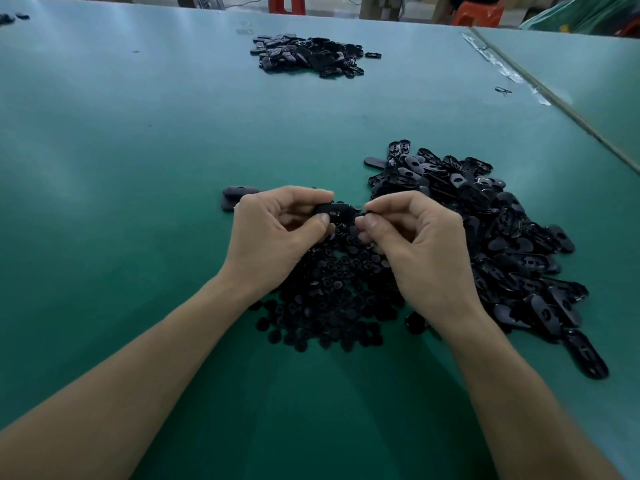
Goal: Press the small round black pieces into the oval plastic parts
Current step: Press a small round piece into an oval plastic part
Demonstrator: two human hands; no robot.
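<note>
Where both bare forearms reach in from the near edge of the green worktop, a heap of small round black pieces lies spread between and under the wrists. Just above it the left hand grips one oval plastic part, its fingers curled over the top and the thumb under, so the part is held clear of the heap. The right hand meets that part's right end, with forefinger and thumb pinching a small black piece that is too tiny to make out in detail. To the right, touching the round heap, a larger pile of oval parts runs back along the worktop. A single dark part rests just left of the left hand. Well beyond, a second pile of dark parts sits near the far edge, a taped seam runs down the right side, and red stools stand behind.
</note>
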